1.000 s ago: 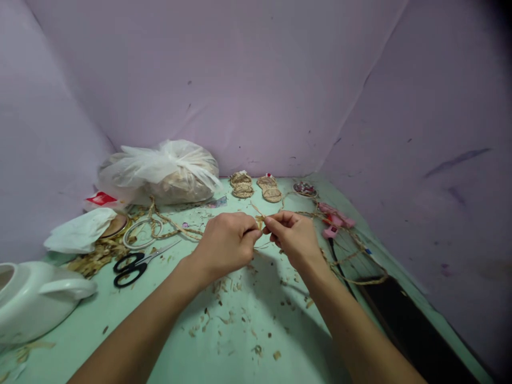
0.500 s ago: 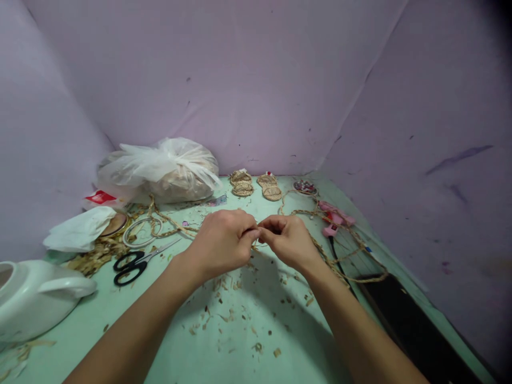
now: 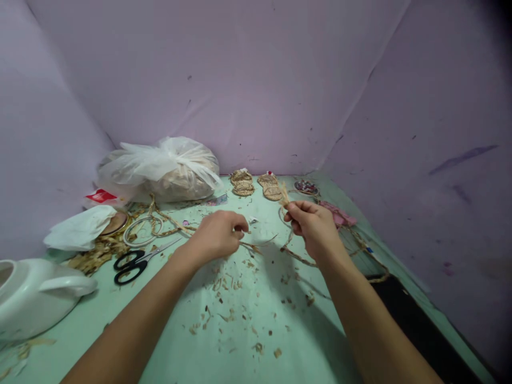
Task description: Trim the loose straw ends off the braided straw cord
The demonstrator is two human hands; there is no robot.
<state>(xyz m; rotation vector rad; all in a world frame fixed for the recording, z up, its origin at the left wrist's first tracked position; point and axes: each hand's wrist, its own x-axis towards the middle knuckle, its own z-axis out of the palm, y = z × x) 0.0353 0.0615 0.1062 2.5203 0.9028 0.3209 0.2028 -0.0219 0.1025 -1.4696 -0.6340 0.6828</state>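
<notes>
My right hand (image 3: pixel 314 226) is raised over the table, thumb and fingers pinched round the end of a braided straw rope (image 3: pixel 298 257). A pale frayed tuft (image 3: pixel 284 195) sticks up above the fingertips, and the rope hangs in a loop below. To the left, my left hand (image 3: pixel 218 234) is held low with curled fingers. What lies inside it, if anything, is hidden. Another straw rope (image 3: pixel 172 226) runs behind this hand, and loose straw strands (image 3: pixel 251 247) poke out on its right side. Two small woven straw sandals (image 3: pixel 270 189) lie beyond the hands.
Scissors (image 3: pixel 138 263), a tape ring (image 3: pixel 142 231) and a white pitcher (image 3: pixel 40 298) are on the left, before a stuffed plastic bag (image 3: pixel 172 170). At right are a bead dish (image 3: pixel 306 188), a pink tool (image 3: pixel 340 214) and a black slab (image 3: pixel 416 325). Straw scraps litter the green tabletop (image 3: pixel 224 352).
My hands have come apart from where they met in the middle. The right one moved right and slightly up with the rope's frayed end; the left stayed nearly in place.
</notes>
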